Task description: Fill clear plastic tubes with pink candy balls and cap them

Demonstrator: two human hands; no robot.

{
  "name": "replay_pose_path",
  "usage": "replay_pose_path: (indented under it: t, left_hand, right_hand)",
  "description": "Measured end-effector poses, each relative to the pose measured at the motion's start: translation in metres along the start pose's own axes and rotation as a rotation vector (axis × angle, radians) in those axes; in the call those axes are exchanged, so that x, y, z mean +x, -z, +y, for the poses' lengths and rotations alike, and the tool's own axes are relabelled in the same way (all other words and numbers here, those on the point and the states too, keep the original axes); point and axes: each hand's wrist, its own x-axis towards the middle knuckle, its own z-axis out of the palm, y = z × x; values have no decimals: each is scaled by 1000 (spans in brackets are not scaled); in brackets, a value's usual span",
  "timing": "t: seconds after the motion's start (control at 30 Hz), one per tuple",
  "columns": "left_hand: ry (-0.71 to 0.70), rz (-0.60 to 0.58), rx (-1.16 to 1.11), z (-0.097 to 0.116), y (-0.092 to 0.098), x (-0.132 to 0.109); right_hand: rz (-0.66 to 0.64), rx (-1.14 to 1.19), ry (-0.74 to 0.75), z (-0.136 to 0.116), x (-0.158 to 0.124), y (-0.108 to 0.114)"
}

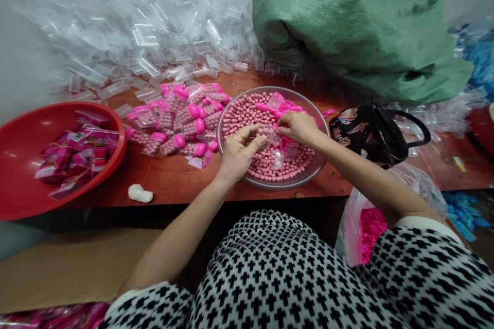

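Both hands are over a clear plastic bowl (276, 184) of pink beads (247, 108). My left hand (241, 151) pinches a small clear plastic container (269, 135) with pink beads inside. At the container's right end, the fingers of my right hand (299, 127) are closed; whether they grip its end or a pink cap, I cannot make out. Bright pink caps (285, 105) lie on the beads behind my right hand. Another clear container (278, 159) rests on the beads in front. Left of the bowl is a pile of bead-filled containers with pink caps (193, 113).
A red basin (116, 164) with pink packets (77, 157) stands at the left, near a white lump (140, 193). Clear empty containers (154, 36) heap up behind. A green sack (347, 25) and black bag (366, 133) are right. A plastic bag (351, 231) hangs below the table edge.
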Motion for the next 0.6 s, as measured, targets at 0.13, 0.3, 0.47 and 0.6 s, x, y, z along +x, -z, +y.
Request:
replay_pose_path:
  t: [0.13,0.3,0.47,0.6]
  left_hand:
    - [-34,13,63,-3,1,0]
    - [-89,-7,180,-9,3,1]
    - [-83,-73,153,-8,3,0]
    - [-52,-180,33,-4,1,0]
  right_hand:
    - [16,-10,4,-1,-4,1]
    - [215,379,131,18,-20,4]
    - [357,560,320,26,-35,3]
    - [425,564,348,10,-35,-7]
